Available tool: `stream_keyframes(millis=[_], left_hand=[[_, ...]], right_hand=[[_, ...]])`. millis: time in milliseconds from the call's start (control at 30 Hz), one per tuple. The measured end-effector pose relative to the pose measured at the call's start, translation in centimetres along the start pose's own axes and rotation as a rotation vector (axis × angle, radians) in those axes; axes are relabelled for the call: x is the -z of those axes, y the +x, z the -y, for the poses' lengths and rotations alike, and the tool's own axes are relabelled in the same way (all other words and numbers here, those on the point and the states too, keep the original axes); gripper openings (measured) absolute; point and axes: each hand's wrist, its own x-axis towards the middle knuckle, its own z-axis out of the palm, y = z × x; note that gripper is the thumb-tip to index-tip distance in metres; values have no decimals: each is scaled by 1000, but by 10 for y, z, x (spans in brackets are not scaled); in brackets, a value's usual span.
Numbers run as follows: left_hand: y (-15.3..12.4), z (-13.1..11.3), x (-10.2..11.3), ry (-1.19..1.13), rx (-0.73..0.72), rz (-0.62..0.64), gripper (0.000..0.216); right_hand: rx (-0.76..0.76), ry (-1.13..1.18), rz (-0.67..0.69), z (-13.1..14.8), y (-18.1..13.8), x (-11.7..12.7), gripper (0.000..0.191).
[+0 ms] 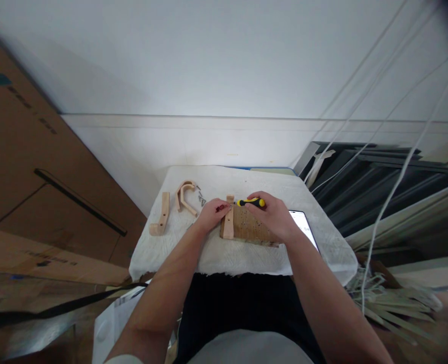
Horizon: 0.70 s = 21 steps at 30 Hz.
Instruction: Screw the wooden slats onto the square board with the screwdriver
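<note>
The right hand, in the head view, grips a yellow-and-black screwdriver, tip toward a wooden bracket on a wooden board; the left hand touches the bracket, its exact grasp unclear.

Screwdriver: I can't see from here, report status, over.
Right hand gripping screwdriver. Left hand at wooden piece, close to screwdriver tip. Phone near right wrist, partly hidden.
</note>
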Motion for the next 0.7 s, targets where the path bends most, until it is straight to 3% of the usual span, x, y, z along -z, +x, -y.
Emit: stream_keyframes(millis=[200,700], left_hand=[[-2,5,-3,-79,65,-25,18],[-2,6,-3,-69,49,-37,26]], right_hand=[[12,-46,-14,7,-1,-3,24],[55,-79,-59,11,-7,-4,22]])
